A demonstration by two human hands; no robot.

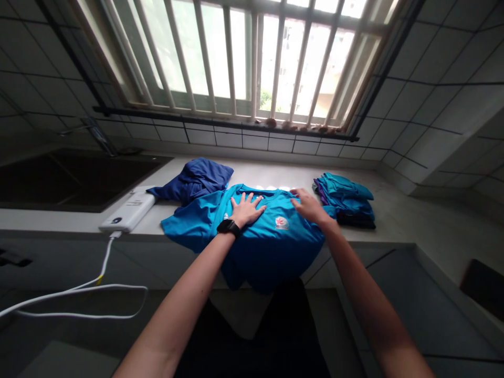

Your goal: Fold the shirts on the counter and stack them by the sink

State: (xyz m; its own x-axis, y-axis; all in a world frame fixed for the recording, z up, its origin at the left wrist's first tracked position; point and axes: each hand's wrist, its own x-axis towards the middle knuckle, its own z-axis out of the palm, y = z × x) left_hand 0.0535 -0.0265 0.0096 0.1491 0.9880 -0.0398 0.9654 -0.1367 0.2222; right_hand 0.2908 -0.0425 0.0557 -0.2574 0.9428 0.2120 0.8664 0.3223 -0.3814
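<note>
A blue T-shirt [252,247] lies spread over the counter, its lower part hanging over the front edge. A small red and white logo is on its chest. My left hand [246,210], with a dark watch on the wrist, lies flat on the shirt near the collar, fingers spread. On the shirt's right shoulder rests my right hand [308,205], its fingers apart and slightly bent. Just beyond that hand sits a stack of folded clothes [346,197], blue on top. A bunched dark blue garment [200,181] lies behind the left sleeve.
A white power strip [129,210] with a white cable [106,257] lies on the counter at left, touching the dark blue garment. Behind it are a dark sink [79,178] and a faucet [98,135]. A barred window [244,63] is above. At far right is a dark object [484,286].
</note>
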